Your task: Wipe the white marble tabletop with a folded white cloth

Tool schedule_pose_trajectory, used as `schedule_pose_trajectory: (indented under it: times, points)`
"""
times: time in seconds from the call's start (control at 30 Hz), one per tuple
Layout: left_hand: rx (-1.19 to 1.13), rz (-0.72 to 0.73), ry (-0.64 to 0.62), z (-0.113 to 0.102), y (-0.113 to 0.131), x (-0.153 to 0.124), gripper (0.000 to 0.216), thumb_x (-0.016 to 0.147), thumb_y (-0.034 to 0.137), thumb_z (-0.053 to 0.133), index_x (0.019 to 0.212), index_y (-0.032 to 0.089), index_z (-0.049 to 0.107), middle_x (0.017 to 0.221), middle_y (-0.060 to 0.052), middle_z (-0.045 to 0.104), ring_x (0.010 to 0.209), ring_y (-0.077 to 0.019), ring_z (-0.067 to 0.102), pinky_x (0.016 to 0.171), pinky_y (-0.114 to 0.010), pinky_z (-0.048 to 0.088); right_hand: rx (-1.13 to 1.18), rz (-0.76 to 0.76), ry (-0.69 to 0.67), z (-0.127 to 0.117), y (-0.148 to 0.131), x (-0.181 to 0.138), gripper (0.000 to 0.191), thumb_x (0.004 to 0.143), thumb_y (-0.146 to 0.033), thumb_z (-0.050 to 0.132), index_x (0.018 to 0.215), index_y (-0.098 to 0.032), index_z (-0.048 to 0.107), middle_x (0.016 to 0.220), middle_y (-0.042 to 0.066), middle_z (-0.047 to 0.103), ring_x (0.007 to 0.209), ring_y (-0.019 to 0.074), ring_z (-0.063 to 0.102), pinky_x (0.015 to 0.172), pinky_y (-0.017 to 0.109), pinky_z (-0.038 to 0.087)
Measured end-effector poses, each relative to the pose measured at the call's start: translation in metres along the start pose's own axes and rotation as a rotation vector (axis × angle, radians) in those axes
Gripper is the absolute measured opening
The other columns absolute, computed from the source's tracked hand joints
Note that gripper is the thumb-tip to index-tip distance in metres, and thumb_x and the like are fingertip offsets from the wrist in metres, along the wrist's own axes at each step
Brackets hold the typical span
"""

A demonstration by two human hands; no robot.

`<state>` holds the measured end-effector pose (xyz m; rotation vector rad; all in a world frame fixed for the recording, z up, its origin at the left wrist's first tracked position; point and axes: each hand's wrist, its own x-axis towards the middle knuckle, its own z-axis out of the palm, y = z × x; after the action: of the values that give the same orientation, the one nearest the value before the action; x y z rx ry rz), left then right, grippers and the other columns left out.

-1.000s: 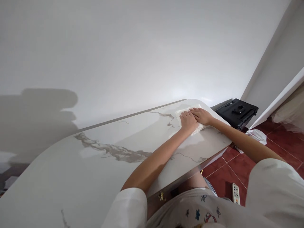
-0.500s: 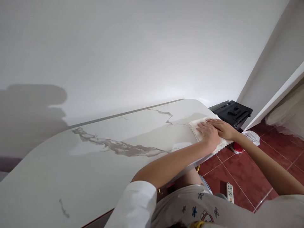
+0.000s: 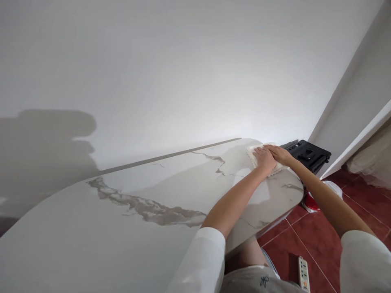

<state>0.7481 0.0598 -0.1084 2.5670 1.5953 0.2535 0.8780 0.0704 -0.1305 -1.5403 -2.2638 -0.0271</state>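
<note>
Two hands lay flat on a white cloth (image 3: 277, 168) toward the right end of the marble-patterned tabletop (image 3: 171, 187).
The left hand (image 3: 265, 159) rested palm down on the cloth, fingers laid out rather than pinching; the right hand (image 3: 279, 154) lay against it on its right, also palm down, though whether the fingertips overlapped was hard to tell. The cloth sat near the tabletop's far right curve, its scalloped edge showing past the fingers. Good handling here seemed to call for even pressure through both palms, the cloth spread smooth, and fingers kept inside its border. Care seemed due near the tabletop's rim, where the cloth could have folded under, and toward the black case (image 3: 308, 155) just beyond the tabletop's right end.
</note>
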Motion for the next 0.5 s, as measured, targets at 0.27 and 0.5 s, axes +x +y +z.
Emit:
schedule_pose_trajectory:
  times: [0.27,0.5]
  points:
    - [-0.051,-0.029,0.055,-0.002,-0.043,0.056,0.051,0.089,0.020,0.036,0.136,0.001,0.035,0.141,-0.028,0.034,0.133,-0.0376,0.030,0.104,-0.052,0.026,-0.060,0.058,0.021,0.021,0.011,0.068,0.042,0.094,-0.028,0.029,0.129,-0.026,0.052,0.129,0.004,0.057,0.119,0.0216,0.052,0.100,0.041,0.042]
    - [-0.019,-0.018,0.107,-0.009,-0.091,0.065,0.044,0.091,0.023,0.035,0.129,0.002,0.043,0.133,-0.026,0.044,0.125,-0.0342,0.039,0.098,-0.045,0.031,-0.117,0.104,0.010,0.043,-0.010,0.108,0.041,0.095,-0.028,0.029,0.129,-0.022,0.051,0.129,0.005,0.057,0.112,0.0231,0.056,0.097,0.040,0.043]
